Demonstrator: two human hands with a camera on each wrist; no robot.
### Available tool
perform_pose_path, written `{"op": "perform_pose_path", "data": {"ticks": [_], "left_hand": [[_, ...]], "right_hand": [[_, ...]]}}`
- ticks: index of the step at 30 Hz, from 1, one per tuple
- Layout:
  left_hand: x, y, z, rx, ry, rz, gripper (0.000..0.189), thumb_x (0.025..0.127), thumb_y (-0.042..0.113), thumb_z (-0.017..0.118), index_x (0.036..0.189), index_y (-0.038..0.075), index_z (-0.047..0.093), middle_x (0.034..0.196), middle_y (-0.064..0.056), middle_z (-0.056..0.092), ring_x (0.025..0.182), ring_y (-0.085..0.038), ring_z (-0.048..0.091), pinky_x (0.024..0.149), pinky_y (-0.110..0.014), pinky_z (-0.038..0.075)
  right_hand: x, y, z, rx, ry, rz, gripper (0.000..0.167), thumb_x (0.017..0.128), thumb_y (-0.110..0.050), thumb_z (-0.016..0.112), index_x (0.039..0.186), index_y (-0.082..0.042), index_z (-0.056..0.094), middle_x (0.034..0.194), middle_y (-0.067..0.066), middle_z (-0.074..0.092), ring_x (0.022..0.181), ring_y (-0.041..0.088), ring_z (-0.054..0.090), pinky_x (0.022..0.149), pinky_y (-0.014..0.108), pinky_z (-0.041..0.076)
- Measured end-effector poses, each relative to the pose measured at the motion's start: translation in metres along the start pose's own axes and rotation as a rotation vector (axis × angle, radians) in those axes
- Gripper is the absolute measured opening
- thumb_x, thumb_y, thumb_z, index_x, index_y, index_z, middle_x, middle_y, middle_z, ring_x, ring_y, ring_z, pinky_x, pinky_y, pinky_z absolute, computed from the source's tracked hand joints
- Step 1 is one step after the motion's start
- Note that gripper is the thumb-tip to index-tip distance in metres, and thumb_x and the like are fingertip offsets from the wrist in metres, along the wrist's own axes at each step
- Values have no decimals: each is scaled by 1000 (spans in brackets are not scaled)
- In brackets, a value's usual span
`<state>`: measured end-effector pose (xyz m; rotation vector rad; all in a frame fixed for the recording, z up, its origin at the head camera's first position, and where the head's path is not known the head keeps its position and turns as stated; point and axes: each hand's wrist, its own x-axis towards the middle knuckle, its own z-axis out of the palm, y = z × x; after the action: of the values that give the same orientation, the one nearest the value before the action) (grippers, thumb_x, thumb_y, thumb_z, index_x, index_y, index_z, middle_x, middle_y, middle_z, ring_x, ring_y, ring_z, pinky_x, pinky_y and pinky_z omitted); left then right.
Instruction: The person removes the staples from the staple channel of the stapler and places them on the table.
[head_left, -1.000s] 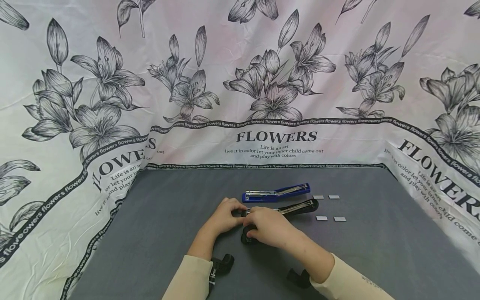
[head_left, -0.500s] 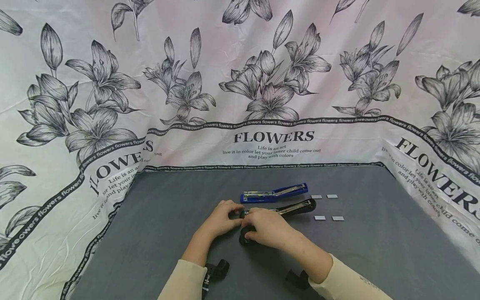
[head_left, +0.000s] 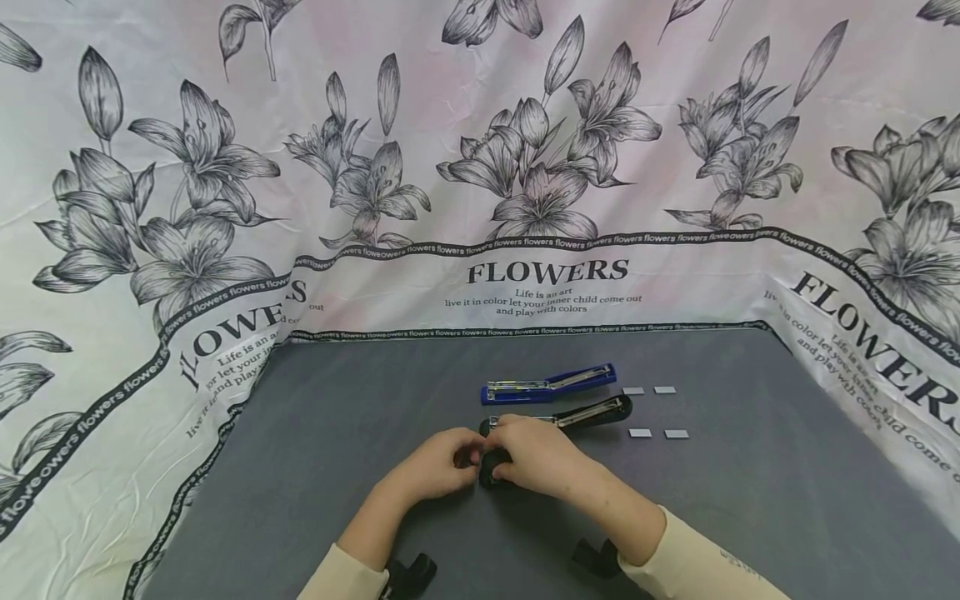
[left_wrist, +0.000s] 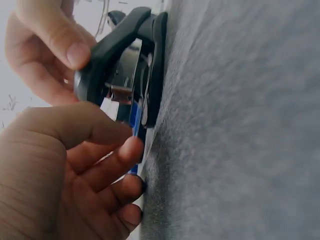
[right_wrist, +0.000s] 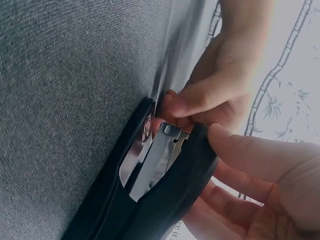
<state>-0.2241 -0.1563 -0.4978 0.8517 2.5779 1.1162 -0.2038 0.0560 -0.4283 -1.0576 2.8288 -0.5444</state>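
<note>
My right hand (head_left: 543, 457) grips the upper arm of a black stapler (right_wrist: 170, 200), thumb on its front end. The stapler stands on the grey surface with its jaws parted, and its metal magazine (right_wrist: 157, 160) shows between them. At its front end is my left hand (head_left: 442, 462), thumb and forefinger drawn close together, the other fingers curled. I cannot tell whether the left fingertips hold anything small. Just beyond, a second black stapler (head_left: 600, 411) lies opened out, its front part partly hidden by my right hand.
A blue stapler (head_left: 517, 392) lies opened out at the back. To the right, several staple strips (head_left: 640, 433) lie in two rows on the grey table (head_left: 750, 500). Flower-printed cloth (head_left: 555, 283) hangs around the table. Black camera mounts (head_left: 411, 575) sit at both wrists.
My left hand has drawn back toward me from the second black stapler to the front of the gripped one. My right hand has kept its grip in place.
</note>
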Motion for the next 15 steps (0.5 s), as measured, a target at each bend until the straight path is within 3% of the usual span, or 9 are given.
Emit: {"op": "perform_pose_path", "data": {"ticks": [4, 7, 15], "left_hand": [[-3, 6, 3, 53, -26, 16, 18, 87, 12, 78, 101, 17, 67, 89, 8, 56, 78, -9, 48, 71, -30, 40], [-2, 10, 6, 95, -3, 20, 23, 85, 20, 85, 89, 18, 62, 85, 8, 54, 75, -9, 47, 69, -31, 39], [-1, 11, 11, 128, 32, 2, 26, 84, 24, 87, 85, 20, 61, 83, 7, 53, 73, -8, 45, 68, -30, 38]], "right_hand": [[0, -3, 1, -32, -1, 8, 27, 83, -17, 88, 109, -15, 81, 96, -1, 63, 76, 10, 57, 66, 31, 50], [1, -4, 4, -69, 6, 0, 27, 81, -18, 89, 107, -15, 81, 95, -2, 64, 78, 12, 60, 67, 31, 52], [2, -5, 9, -121, 51, -41, 27, 79, -17, 89, 105, -13, 81, 91, -5, 64, 77, 10, 60, 67, 29, 51]]}}
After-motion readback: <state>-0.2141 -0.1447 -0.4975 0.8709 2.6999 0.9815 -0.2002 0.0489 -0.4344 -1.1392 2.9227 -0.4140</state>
